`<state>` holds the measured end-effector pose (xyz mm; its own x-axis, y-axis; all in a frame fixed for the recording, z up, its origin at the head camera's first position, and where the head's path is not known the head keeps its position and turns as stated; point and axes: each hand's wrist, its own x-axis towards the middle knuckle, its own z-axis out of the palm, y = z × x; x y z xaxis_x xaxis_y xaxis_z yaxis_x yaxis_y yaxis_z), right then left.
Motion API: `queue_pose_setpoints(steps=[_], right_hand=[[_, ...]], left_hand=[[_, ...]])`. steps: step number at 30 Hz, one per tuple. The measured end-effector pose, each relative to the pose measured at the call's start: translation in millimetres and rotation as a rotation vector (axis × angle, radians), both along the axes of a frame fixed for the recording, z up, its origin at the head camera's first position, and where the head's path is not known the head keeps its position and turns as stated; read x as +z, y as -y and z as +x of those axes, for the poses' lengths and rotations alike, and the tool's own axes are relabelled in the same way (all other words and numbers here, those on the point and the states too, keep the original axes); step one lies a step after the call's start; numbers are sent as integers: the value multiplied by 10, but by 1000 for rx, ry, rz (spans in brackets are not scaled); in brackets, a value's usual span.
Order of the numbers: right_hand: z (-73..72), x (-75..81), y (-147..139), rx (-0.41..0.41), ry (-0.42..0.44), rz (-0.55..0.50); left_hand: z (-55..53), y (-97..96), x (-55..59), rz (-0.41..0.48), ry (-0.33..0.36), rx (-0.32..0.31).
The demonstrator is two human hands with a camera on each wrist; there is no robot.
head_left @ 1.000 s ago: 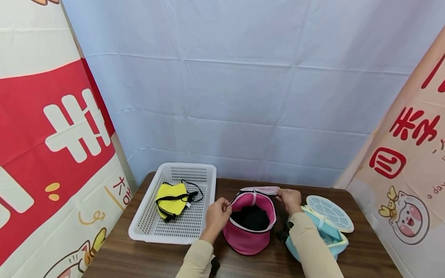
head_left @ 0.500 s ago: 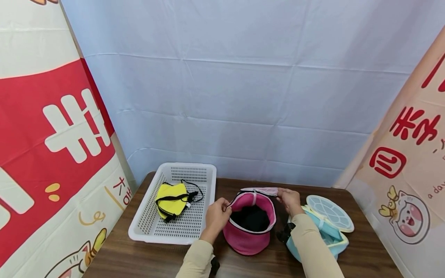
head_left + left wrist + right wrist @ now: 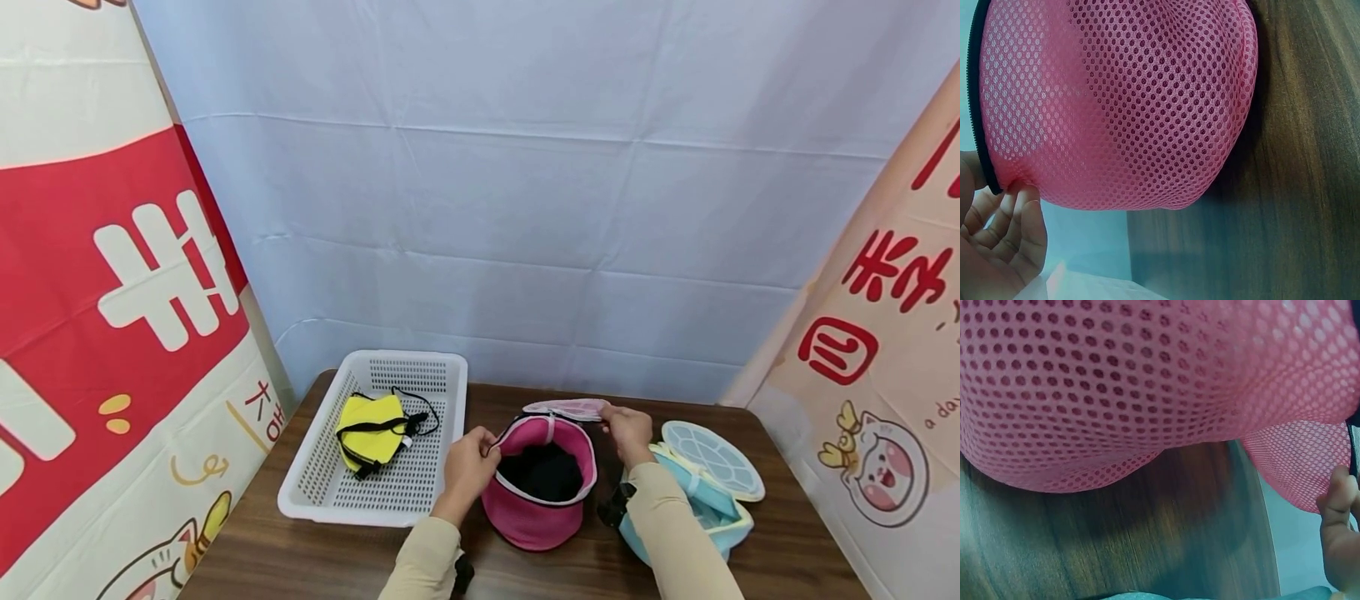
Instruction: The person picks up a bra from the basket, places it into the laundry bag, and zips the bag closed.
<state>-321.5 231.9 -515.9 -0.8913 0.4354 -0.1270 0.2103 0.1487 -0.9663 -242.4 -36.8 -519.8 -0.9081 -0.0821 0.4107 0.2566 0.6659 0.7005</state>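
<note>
A round pink mesh laundry bag stands upright on the table with its zippered top opened and something black lying inside. At its left rim, my left hand pinches the zip edge between thumb and fingers; in the left wrist view the fingers press against the mesh below the black zipper. The lid is folded back behind the opening. My right hand pinches the lid's right end, also seen in the right wrist view, where the mesh flap hangs from the fingers.
To the left is a white perforated plastic basket holding a yellow bag with black straps and cord. A light blue bag with its round lid flipped back sits under and beside my right forearm. The wooden table meets a cloth backdrop.
My right hand and the lid end it pinches have shifted slightly, dipping left and then coming back right. The left hand and the mesh bag stay almost still.
</note>
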Motion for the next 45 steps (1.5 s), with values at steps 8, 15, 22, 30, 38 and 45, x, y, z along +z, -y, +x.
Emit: queue_pose_setpoints(steps=[8, 15, 22, 30, 38, 45], right_hand=[[28, 63, 1, -31, -69, -13], [35, 126, -8, -37, -70, -46], [44, 198, -44, 30, -9, -126], [102, 268, -83, 87, 9, -293], [178, 305, -59, 71, -16, -339], [183, 383, -20, 50, -75, -277]], left_hand=[[7, 12, 50, 12, 11, -14], [0, 13, 68, 45, 8, -39], [16, 19, 83, 76, 24, -56], [2, 35, 107, 65, 72, -56], [-6, 58, 106, 93, 113, -82], [-36, 66, 118, 109, 115, -92]])
